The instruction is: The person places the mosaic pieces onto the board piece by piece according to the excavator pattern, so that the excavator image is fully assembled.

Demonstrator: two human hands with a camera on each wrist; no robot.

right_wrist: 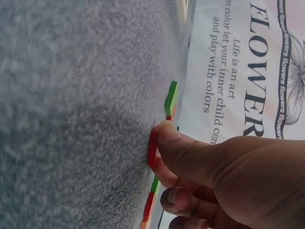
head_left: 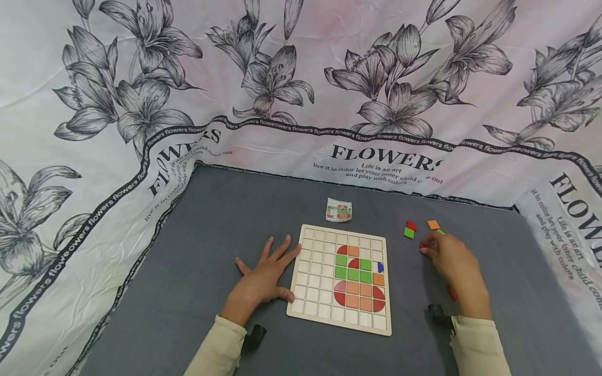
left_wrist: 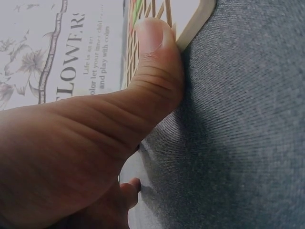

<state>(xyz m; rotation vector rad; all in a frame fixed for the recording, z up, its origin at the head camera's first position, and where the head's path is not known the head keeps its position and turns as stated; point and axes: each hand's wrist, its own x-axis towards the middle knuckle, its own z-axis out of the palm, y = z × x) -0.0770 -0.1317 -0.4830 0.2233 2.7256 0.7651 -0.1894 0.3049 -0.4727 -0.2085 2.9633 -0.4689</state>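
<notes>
A pale wooden grid board (head_left: pixel 312 295) lies on the grey cloth, its right half partly filled with red, orange, green and pink pieces and one blue-and-white piece. My left hand (head_left: pixel 260 282) is spread at its left side, with the thumb (left_wrist: pixel 159 62) and a fingertip touching the edge. Right of the board, my right hand (head_left: pixel 453 261) pinches a small red tile (right_wrist: pixel 152 148) between thumb and finger, low over the cloth. Close by lie a loose green tile (head_left: pixel 409 233), a red piece (head_left: pixel 411 225) and an orange tile (head_left: pixel 432 224).
Behind the board lies a small printed pattern card (head_left: pixel 338 210). Another red piece (head_left: pixel 452 292) is partly hidden by my right wrist. Flower-printed cloth (head_left: pixel 282 146) rises around the back and sides of the grey surface (head_left: pixel 226 209).
</notes>
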